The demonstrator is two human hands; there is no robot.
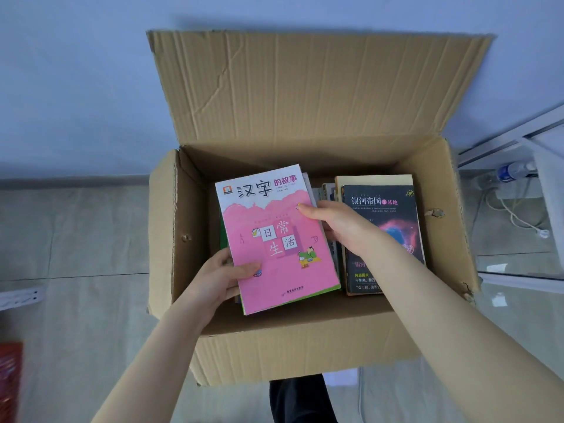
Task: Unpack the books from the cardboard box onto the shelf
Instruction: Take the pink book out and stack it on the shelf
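Observation:
An open cardboard box [311,340] stands on the floor, its far flap raised. Inside it, a pink-and-white book [274,239] lies tilted on top of a stack at the left. My left hand [224,277] grips its lower left edge, thumb on the cover. My right hand [338,222] holds its right edge, thumb on the cover and fingers underneath. To the right lies a dark book with a nebula cover [393,221] on a tan book [375,179]. More books stand on edge between the two stacks, mostly hidden.
A white frame with a glass panel [518,141] stands at the right, with a water bottle [514,170] and a white cable [518,218] by it. A red object [10,380] sits at the lower left. A dark trouser leg [302,398] shows below the box.

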